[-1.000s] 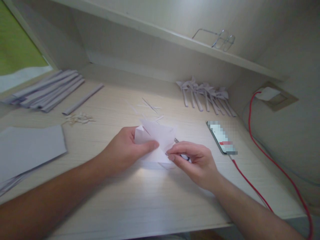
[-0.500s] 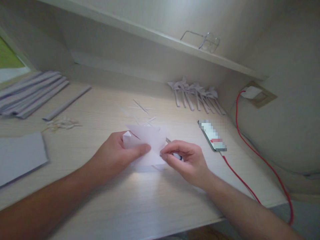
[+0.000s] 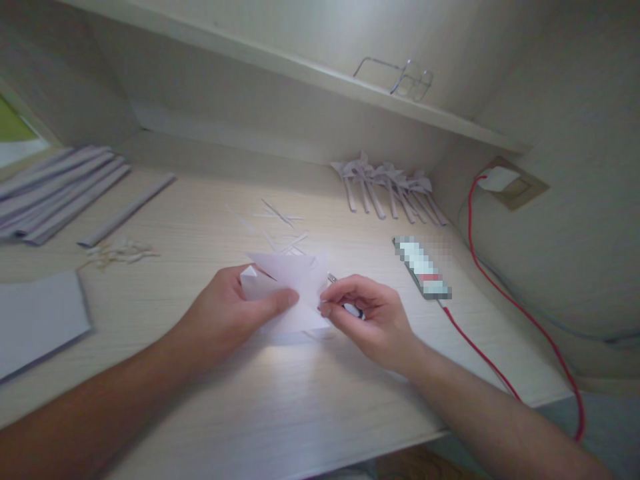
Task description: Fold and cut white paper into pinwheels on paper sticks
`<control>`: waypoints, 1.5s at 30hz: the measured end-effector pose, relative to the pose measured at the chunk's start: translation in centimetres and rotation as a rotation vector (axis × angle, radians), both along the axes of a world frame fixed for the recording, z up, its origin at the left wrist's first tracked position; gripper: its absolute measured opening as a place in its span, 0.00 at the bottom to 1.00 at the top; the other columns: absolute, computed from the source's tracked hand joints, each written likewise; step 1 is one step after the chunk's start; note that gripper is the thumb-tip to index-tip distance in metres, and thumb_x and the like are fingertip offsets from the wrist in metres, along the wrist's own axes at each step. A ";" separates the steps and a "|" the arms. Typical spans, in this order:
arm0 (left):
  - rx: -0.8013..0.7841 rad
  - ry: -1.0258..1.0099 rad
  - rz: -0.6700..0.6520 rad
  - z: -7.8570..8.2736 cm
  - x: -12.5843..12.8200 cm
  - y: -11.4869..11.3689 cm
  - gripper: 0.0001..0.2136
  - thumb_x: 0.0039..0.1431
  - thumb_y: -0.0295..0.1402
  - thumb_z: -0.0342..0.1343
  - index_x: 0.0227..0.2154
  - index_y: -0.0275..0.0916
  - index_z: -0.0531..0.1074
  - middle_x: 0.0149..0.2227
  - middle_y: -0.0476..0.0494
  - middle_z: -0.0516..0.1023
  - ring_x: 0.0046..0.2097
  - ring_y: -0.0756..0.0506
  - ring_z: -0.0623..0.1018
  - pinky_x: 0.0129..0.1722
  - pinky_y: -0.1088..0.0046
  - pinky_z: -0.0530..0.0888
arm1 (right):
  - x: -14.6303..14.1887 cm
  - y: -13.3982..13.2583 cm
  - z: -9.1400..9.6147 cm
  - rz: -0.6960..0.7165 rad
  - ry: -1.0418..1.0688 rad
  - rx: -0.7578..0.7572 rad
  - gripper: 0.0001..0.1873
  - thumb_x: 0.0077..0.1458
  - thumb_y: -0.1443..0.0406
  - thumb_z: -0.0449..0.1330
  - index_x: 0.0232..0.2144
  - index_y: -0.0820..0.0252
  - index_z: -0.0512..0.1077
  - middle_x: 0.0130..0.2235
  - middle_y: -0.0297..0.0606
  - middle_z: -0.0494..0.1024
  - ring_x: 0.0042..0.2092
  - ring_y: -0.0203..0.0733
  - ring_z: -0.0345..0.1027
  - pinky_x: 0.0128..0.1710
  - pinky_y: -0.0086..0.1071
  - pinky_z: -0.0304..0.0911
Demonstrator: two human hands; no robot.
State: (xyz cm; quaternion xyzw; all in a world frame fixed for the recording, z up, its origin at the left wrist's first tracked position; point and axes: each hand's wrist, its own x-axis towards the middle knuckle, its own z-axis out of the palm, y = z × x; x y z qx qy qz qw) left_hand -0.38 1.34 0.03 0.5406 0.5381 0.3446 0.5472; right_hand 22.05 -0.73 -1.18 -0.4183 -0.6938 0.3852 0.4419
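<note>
A piece of white paper [image 3: 295,283] with slits cut into it is held above the desk, one left corner folded up. My left hand [image 3: 250,303] grips it from the left, thumb flat on top and fingers underneath. At the paper's right edge, my right hand [image 3: 367,317] is closed, thumb and forefinger pinching the edge. What look like small scissors [image 3: 354,311] are tucked in the same hand; a metal tip and a dark-rimmed loop show, the rest is hidden by fingers. Thin paper strips [image 3: 280,215] lie just beyond the paper.
Rolled paper tubes [image 3: 65,190] are stacked at the left, near small pale sticks [image 3: 120,252] and a paper stack [image 3: 43,323]. Paper pinwheels on stems [image 3: 385,187] lie at the back right. A phone [image 3: 423,267] with a red cable [image 3: 477,357] is right; eyeglasses [image 3: 400,75] rest on the shelf.
The whole view has shifted slightly. Both hands keep their grip on the paper, and the right fingertips sit at nearly the same spot on its edge.
</note>
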 end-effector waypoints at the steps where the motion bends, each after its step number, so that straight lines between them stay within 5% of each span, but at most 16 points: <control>1: -0.002 0.001 -0.001 -0.1 0.0 0.0 0.14 0.48 0.43 0.69 0.33 0.38 0.80 0.31 0.46 0.85 0.29 0.45 0.79 0.27 0.75 0.73 | 0.0 0.0 -0.1 -0.005 0.013 0.000 0.08 0.56 0.72 0.65 0.38 0.57 0.78 0.35 0.36 0.81 0.36 0.38 0.74 0.35 0.32 0.66; 25: 0.035 -0.089 -0.061 0.1 -0.3 0.1 0.13 0.54 0.45 0.65 0.31 0.38 0.81 0.31 0.47 0.82 0.30 0.48 0.76 0.28 0.77 0.70 | 0.2 0.2 0.3 0.010 0.061 -0.048 0.11 0.56 0.75 0.62 0.36 0.56 0.80 0.32 0.34 0.83 0.35 0.39 0.77 0.39 0.33 0.70; 37: 0.056 -0.120 -0.009 0.7 -0.1 0.0 0.13 0.52 0.42 0.65 0.30 0.36 0.81 0.31 0.45 0.82 0.30 0.45 0.76 0.29 0.74 0.69 | 0.2 -0.2 0.9 0.144 -0.051 0.031 0.14 0.58 0.72 0.65 0.44 0.52 0.80 0.42 0.38 0.83 0.39 0.41 0.76 0.40 0.34 0.70; 45: 0.011 -0.185 -0.042 0.4 -0.3 0.2 0.11 0.50 0.40 0.67 0.30 0.36 0.81 0.30 0.45 0.82 0.29 0.46 0.77 0.28 0.74 0.69 | 0.7 0.2 0.8 0.103 -0.026 -0.022 0.09 0.57 0.74 0.61 0.36 0.56 0.79 0.33 0.36 0.83 0.36 0.41 0.76 0.39 0.35 0.68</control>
